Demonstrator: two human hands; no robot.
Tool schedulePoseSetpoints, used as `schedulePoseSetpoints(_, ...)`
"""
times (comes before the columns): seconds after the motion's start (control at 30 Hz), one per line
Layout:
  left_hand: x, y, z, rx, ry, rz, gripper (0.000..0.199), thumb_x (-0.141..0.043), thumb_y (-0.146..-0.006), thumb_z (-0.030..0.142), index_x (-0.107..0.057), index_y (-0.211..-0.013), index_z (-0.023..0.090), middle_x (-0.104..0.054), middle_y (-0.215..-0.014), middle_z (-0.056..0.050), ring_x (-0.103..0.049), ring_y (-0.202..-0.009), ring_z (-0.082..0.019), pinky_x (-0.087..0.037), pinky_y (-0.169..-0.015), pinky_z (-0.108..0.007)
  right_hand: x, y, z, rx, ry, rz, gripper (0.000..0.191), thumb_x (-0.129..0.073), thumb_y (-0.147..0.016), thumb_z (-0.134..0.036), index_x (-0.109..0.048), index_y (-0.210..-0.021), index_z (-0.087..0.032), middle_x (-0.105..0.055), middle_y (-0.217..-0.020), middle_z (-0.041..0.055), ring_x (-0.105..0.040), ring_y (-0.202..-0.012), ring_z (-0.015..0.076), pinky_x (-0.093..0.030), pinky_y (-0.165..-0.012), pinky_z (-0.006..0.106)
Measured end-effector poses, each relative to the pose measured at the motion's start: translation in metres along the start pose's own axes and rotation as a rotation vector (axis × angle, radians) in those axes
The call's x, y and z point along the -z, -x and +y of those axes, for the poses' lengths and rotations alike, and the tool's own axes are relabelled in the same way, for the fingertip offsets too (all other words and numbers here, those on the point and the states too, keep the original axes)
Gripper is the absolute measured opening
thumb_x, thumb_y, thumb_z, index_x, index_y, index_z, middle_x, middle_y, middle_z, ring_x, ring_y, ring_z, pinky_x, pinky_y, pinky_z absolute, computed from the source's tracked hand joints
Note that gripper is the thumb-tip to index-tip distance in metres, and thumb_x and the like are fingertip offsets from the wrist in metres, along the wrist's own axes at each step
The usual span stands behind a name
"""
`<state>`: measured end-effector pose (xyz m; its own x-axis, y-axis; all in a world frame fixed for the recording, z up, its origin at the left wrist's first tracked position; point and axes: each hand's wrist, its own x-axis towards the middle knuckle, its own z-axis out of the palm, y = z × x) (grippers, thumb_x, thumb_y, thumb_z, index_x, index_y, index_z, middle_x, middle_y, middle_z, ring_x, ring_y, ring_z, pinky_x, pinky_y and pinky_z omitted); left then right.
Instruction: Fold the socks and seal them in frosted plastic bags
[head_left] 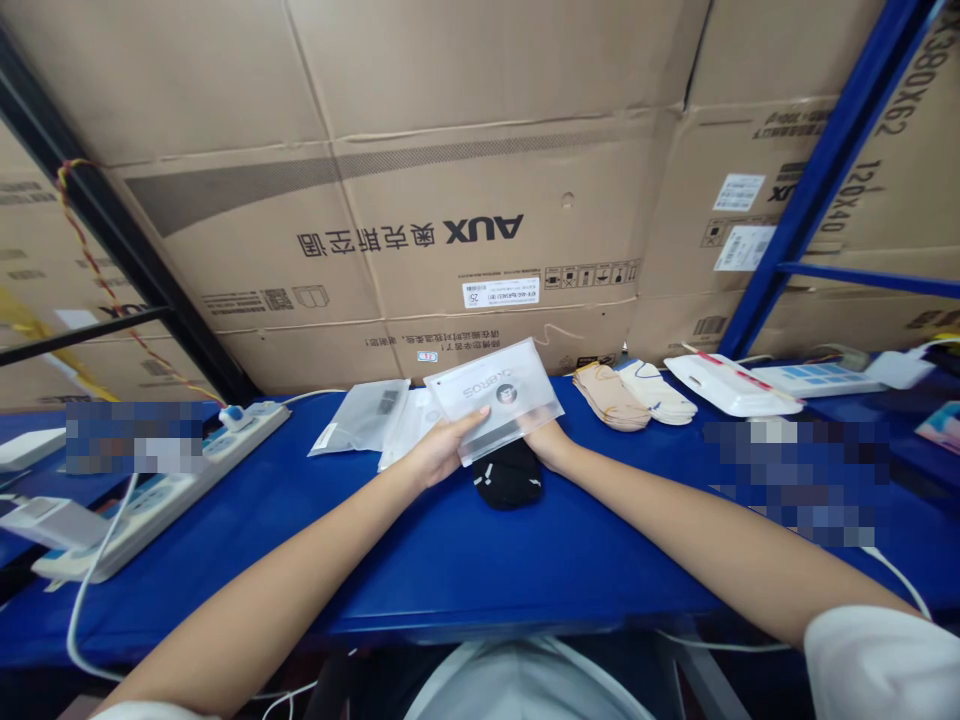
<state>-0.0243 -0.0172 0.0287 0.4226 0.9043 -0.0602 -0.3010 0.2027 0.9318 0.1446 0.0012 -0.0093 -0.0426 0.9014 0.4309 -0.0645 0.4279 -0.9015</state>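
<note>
A frosted plastic bag (pixel 517 375) with dark printed lettering and a round logo is held up tilted above the blue table. My left hand (pixel 442 450) grips its lower left side, thumb pressed flat on the front. At the lower right edge, my right hand (pixel 547 440) holds the bag too, with its fingers partly hidden behind the plastic. Just below the bag lies a folded black pair of socks (pixel 508 482) with small white marks. More frosted bags (pixel 367 415) lie flat to the left of my hands.
Folded beige socks (pixel 611 395) and white socks (pixel 658 392) lie at the back right, beside a white plastic device (pixel 727 385) with a red pen-like stick. A white power strip (pixel 172 490) with plugs and cables runs along the left. Large cardboard boxes (pixel 450 120) wall off the back.
</note>
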Motion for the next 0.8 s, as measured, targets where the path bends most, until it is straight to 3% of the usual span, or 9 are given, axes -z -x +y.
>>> schedulePoseSetpoints(0.1,-0.001,0.0,-0.001,-0.013,-0.008,0.022,0.053,-0.081,-0.076,0.03,-0.065,-0.125,0.021,-0.064,-0.133,-0.009,-0.061,-0.121,-0.029,-0.048,-0.106,-0.042,0.001,-0.001,-0.001,0.002,0.023,-0.003,0.059,-0.063,-0.085,-0.051,-0.055,-0.136,-0.023,-0.06,-0.137,0.0108,-0.051,-0.131,0.0269,-0.037,-0.113,0.044)
schedulePoseSetpoints(0.23,0.001,-0.002,-0.001,0.0,0.0,0.065,0.048,-0.08,-0.076,0.032,-0.067,-0.121,0.02,-0.067,-0.128,-0.009,-0.064,-0.117,-0.028,-0.05,-0.103,-0.039,0.001,0.0,-0.004,0.029,0.106,-0.112,0.053,-0.069,-0.081,-0.048,-0.062,-0.127,-0.023,-0.06,-0.136,0.0105,-0.049,-0.133,0.027,-0.029,-0.117,0.044)
schedulePoseSetpoints(0.4,0.007,-0.006,0.006,0.028,0.077,0.1,0.039,-0.074,-0.082,0.033,-0.067,-0.118,0.017,-0.073,-0.115,-0.009,-0.071,-0.1,-0.025,-0.058,-0.087,-0.031,-0.002,0.008,-0.009,-0.19,-0.123,-0.187,0.051,-0.075,-0.077,-0.035,-0.06,-0.124,-0.026,-0.062,-0.133,0.0049,-0.056,-0.125,0.0239,-0.04,-0.111,0.041)
schedulePoseSetpoints(0.53,0.017,-0.011,0.012,0.092,0.115,0.19,0.035,-0.068,-0.086,0.037,-0.066,-0.116,0.018,-0.076,-0.101,-0.008,-0.074,-0.082,-0.021,-0.059,-0.069,-0.026,0.0,0.009,-0.02,-0.533,-0.289,-0.366,0.037,-0.072,-0.078,-0.036,-0.066,-0.11,-0.018,-0.074,-0.105,0.0078,-0.071,-0.094,0.0219,-0.059,-0.082,0.034)
schedulePoseSetpoints(0.63,0.022,-0.012,0.016,0.176,0.123,0.189,0.032,-0.065,-0.088,0.039,-0.066,-0.111,0.016,-0.076,-0.091,-0.008,-0.073,-0.073,-0.019,-0.059,-0.066,-0.027,0.002,0.009,-0.027,-0.687,-0.325,-0.565,0.032,-0.066,-0.082,-0.04,-0.068,-0.096,-0.011,-0.075,-0.081,0.0105,-0.072,-0.068,0.0221,-0.061,-0.059,0.033)
schedulePoseSetpoints(0.7,0.022,-0.011,0.019,0.234,0.124,0.18,0.027,-0.063,-0.088,0.036,-0.067,-0.105,0.016,-0.075,-0.081,-0.006,-0.071,-0.066,-0.018,-0.059,-0.063,-0.027,0.002,0.008,-0.029,-0.69,-0.364,-0.555,0.026,-0.063,-0.084,-0.035,-0.067,-0.091,-0.01,-0.073,-0.071,0.009,-0.069,-0.057,0.0198,-0.059,-0.05,0.029)
schedulePoseSetpoints(0.8,0.019,-0.007,0.023,0.299,0.113,0.163,0.023,-0.058,-0.089,0.036,-0.067,-0.096,0.016,-0.073,-0.074,-0.006,-0.07,-0.063,-0.018,-0.059,-0.063,-0.027,0.002,0.004,-0.028,-0.648,-0.425,-0.365,0.018,-0.056,-0.089,-0.028,-0.064,-0.083,-0.013,-0.068,-0.058,0.0036,-0.062,-0.044,0.0143,-0.053,-0.041,0.022)
